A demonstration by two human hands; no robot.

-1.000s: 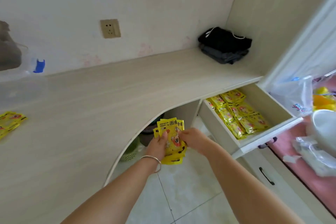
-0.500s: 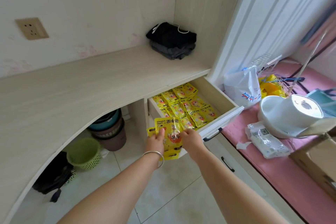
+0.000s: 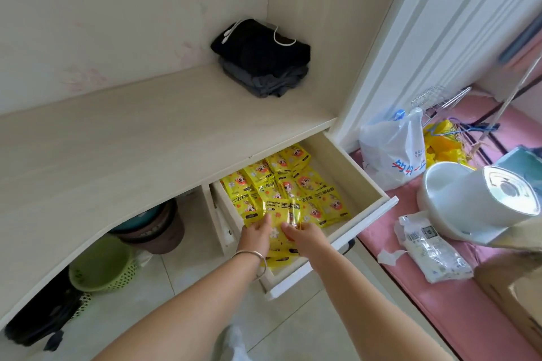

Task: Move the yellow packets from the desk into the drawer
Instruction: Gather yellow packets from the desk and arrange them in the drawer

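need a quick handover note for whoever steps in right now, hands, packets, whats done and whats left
Left hand and right hand: both grip one bunch of yellow packets, held over the near end of the open drawer.
Drawer: rows of packets in the drawer already lie along its left and middle; bare floor shows on its right side.
Done: those rows are stowed.
Left: set the held bunch down and let go. The desk part in view shows no packets; check the rest.
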